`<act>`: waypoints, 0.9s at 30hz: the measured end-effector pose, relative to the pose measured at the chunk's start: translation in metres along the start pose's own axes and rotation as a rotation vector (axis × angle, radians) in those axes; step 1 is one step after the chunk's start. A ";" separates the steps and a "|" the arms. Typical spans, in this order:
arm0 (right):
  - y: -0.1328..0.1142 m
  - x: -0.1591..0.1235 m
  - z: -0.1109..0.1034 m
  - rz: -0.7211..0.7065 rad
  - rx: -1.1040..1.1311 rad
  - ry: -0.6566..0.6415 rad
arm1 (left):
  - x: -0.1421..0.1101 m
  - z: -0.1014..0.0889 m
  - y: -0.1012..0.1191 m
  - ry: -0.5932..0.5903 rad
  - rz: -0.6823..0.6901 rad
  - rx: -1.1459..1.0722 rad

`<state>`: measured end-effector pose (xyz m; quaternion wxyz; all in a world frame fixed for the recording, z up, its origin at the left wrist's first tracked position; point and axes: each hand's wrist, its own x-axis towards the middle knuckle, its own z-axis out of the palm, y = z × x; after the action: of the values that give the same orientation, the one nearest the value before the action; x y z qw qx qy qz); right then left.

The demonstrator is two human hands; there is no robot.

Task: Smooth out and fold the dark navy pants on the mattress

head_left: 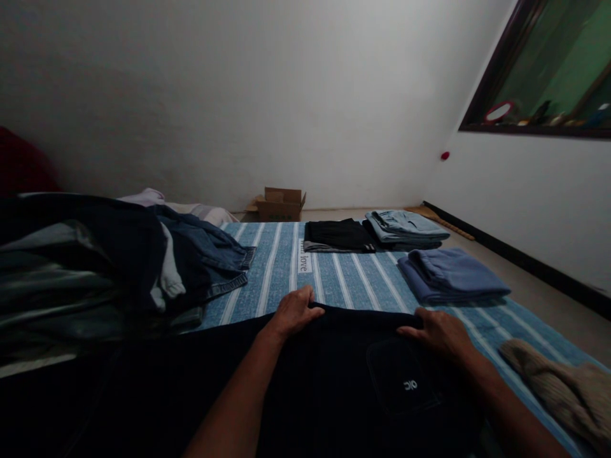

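Observation:
A pair of very dark trousers [334,381] is spread across the bed in front of me, with a stitched patch pocket [405,375] bearing small white lettering. My left hand [296,312] grips the far edge of the trousers near their middle, fingers curled over it. Further right along that same edge, my right hand [436,332] pinches the cloth between thumb and fingers. The near part of the trousers runs out of the bottom of the view, and their left part reaches under a heap of clothes.
Loose clothes [119,254] are heaped at left on the striped bedsheet [267,254]. Folded blue trousers [453,273], folded black clothing [338,234] and a light blue folded stack [405,226] lie beyond. A brown knitted item [558,381] is at right. A cardboard box [279,207] stands by the wall.

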<state>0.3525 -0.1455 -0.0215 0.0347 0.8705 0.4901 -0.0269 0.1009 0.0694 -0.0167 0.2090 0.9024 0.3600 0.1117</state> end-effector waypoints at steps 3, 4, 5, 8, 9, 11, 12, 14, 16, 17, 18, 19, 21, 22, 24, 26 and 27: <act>0.001 0.001 0.001 -0.008 0.026 -0.012 | 0.000 0.003 -0.002 0.025 0.022 -0.005; 0.001 0.001 0.002 -0.008 0.033 -0.017 | 0.000 0.004 -0.003 0.036 0.027 -0.004; 0.002 0.002 0.003 -0.008 0.036 -0.016 | 0.000 0.005 -0.004 0.046 0.030 -0.001; 0.003 0.003 0.006 -0.009 0.029 -0.002 | 0.002 0.009 -0.006 0.067 0.028 0.027; 0.004 0.003 0.007 -0.011 0.025 0.003 | 0.002 0.011 -0.007 0.073 0.026 0.040; 0.005 0.003 0.008 -0.018 0.022 0.011 | 0.004 0.014 -0.009 0.084 0.024 0.065; 0.006 0.002 0.009 -0.023 0.024 0.016 | 0.005 0.015 -0.010 0.090 0.025 0.076; 0.007 0.002 0.010 -0.027 0.032 0.025 | 0.006 0.018 -0.011 0.099 0.027 0.097; 0.007 0.002 0.011 -0.030 0.035 0.029 | 0.007 0.020 -0.012 0.103 0.030 0.117; 0.007 0.002 0.011 -0.031 0.035 0.028 | 0.007 0.021 -0.013 0.104 0.032 0.126; 0.007 0.003 0.012 -0.030 0.034 0.026 | 0.007 0.022 -0.013 0.106 0.033 0.134; 0.007 0.004 0.012 -0.028 0.032 0.021 | 0.007 0.022 -0.013 0.110 0.034 0.142; 0.008 0.004 0.013 -0.026 0.029 0.016 | 0.007 0.024 -0.013 0.119 0.034 0.156; 0.008 0.005 0.013 -0.026 0.029 0.016 | 0.006 0.024 -0.014 0.123 0.033 0.162; 0.008 0.005 0.013 -0.038 0.033 0.020 | 0.006 0.025 -0.014 0.128 0.031 0.170; 0.009 0.004 0.013 -0.055 0.041 0.021 | 0.006 0.025 -0.014 0.130 0.033 0.175; 0.009 0.004 0.013 -0.062 0.045 0.021 | 0.005 0.025 -0.014 0.130 0.035 0.176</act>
<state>0.3618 -0.1482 -0.0340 0.0093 0.8558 0.5164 -0.0296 0.1055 0.0745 -0.0452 0.1031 0.9142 0.3654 0.1417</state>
